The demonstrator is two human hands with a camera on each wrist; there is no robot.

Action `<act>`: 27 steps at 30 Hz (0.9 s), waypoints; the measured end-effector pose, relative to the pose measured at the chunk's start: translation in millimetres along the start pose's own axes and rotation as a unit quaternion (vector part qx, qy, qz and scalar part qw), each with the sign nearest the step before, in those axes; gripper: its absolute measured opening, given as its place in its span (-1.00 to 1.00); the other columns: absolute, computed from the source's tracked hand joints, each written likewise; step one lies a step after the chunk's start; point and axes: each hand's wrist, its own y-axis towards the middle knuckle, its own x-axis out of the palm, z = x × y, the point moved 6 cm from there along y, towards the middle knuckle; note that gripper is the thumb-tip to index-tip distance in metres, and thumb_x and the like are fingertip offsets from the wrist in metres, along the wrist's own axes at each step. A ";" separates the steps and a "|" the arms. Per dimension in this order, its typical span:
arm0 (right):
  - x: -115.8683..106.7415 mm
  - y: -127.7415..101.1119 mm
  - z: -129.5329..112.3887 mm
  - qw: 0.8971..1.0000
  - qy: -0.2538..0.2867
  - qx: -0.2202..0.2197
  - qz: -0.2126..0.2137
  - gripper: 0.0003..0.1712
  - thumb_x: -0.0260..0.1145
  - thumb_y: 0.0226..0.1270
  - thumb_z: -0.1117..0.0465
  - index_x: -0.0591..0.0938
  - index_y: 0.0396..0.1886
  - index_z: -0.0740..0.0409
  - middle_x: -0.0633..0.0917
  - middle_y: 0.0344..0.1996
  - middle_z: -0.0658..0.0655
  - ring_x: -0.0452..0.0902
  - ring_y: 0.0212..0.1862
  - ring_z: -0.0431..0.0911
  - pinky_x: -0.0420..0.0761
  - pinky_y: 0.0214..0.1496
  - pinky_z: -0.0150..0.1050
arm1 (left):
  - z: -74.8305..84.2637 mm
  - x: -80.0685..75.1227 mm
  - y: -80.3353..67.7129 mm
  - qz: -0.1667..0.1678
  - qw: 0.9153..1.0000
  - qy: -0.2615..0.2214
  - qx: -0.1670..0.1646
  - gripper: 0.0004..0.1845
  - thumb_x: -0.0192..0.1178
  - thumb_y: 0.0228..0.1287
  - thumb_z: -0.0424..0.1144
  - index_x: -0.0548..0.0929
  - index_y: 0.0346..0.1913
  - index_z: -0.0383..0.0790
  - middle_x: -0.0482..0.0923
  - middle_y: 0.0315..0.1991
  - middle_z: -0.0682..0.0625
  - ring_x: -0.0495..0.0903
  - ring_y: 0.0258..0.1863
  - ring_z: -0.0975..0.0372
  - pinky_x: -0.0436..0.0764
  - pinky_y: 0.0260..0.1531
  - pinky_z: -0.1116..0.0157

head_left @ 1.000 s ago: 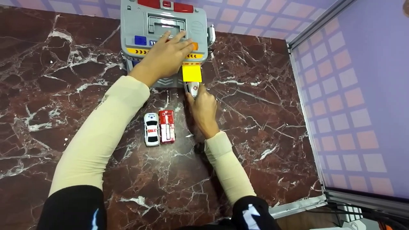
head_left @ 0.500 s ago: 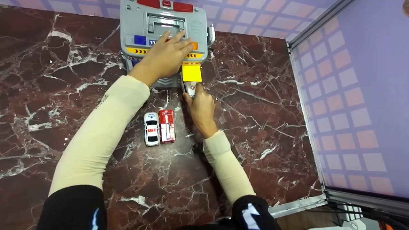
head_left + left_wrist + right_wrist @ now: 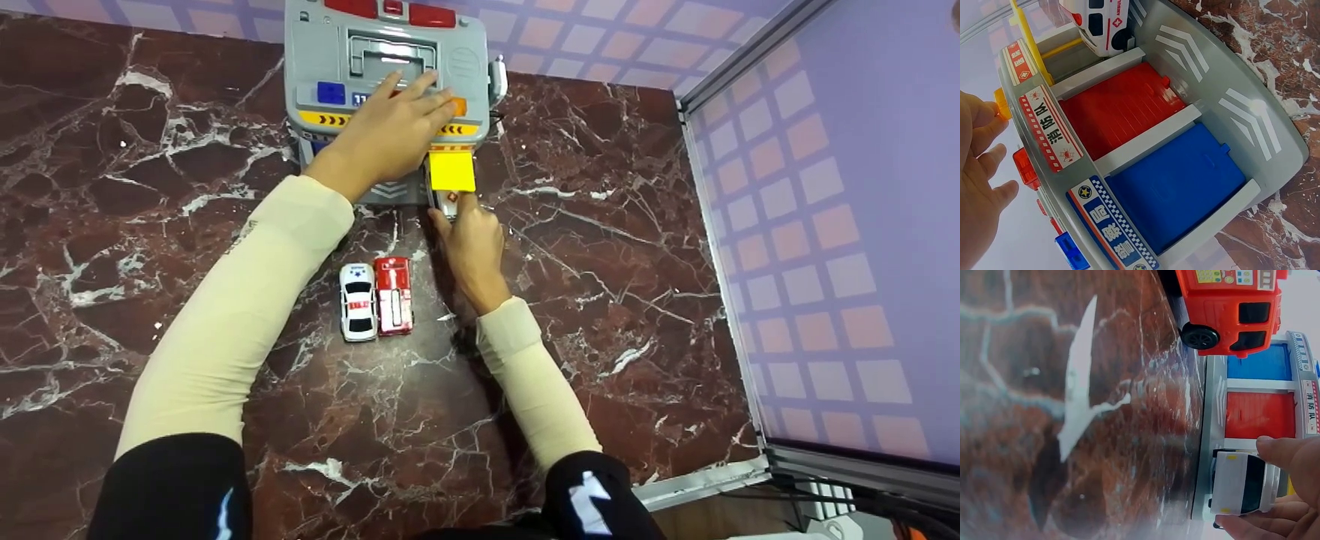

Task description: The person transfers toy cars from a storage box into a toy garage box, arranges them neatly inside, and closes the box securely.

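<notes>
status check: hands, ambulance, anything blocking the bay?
Left hand flat on garage roof. Right hand pinches ambulance, nose in the bay under yellow door. Nothing blocking in view.

Marble table (image 3: pixel 637 247) with garage (image 3: pixel 386 67), cars (image 3: pixel 375 298)

The white toy ambulance (image 3: pixel 1100 22) reads "AMBULANCE" along its side (partly cut off). On the toy station (image 3: pixel 1145 140), a red-bordered label (image 3: pixel 1050 132) reads "消防队" above the red door (image 3: pixel 1120 109).
</notes>
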 end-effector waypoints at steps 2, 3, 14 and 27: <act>2.2 0.8 1.1 1.000 -0.001 0.003 0.001 -0.51 0.34 0.09 -0.18 0.53 -0.34 0.16 0.70 -0.55 0.20 0.64 -0.47 0.18 0.59 -0.49 0.02 | 0.0 -0.1 0.3 0.001 1.000 -0.001 0.000 -0.48 -0.26 0.43 -0.26 0.08 0.43 -0.16 0.00 0.45 -0.06 -0.21 0.46 0.03 -0.22 0.38 -0.12; 3.4 1.2 1.7 1.000 -0.002 0.003 0.001 -0.50 0.33 0.08 -0.19 0.53 -0.34 0.16 0.70 -0.55 0.20 0.64 -0.47 0.18 0.58 -0.50 0.03 | 0.0 -0.1 0.4 0.000 1.000 -0.002 0.000 -0.48 -0.26 0.44 -0.26 0.08 0.43 -0.16 -0.01 0.45 -0.05 -0.21 0.46 0.04 -0.23 0.38 -0.12; 12.4 4.8 3.7 1.000 0.008 0.003 -0.002 -0.49 0.36 0.03 -0.22 0.56 -0.37 0.15 0.70 -0.56 0.19 0.64 -0.48 0.16 0.59 -0.51 0.01 | -0.6 -0.5 0.3 0.004 1.000 0.001 0.000 -0.48 -0.28 0.44 -0.27 0.09 0.43 -0.15 0.01 0.44 -0.06 -0.18 0.46 0.03 -0.22 0.38 -0.11; 15.5 15.6 3.4 0.999 -0.004 0.040 -0.024 -0.37 0.34 -0.03 -0.32 0.65 -0.43 0.22 0.69 -0.49 0.19 0.65 -0.40 0.17 0.62 -0.43 0.02 | 0.4 -1.2 -0.1 0.001 1.000 -0.001 0.000 -0.49 -0.27 0.44 -0.26 0.12 0.42 -0.20 0.03 0.44 -0.08 -0.16 0.46 0.02 -0.24 0.39 -0.10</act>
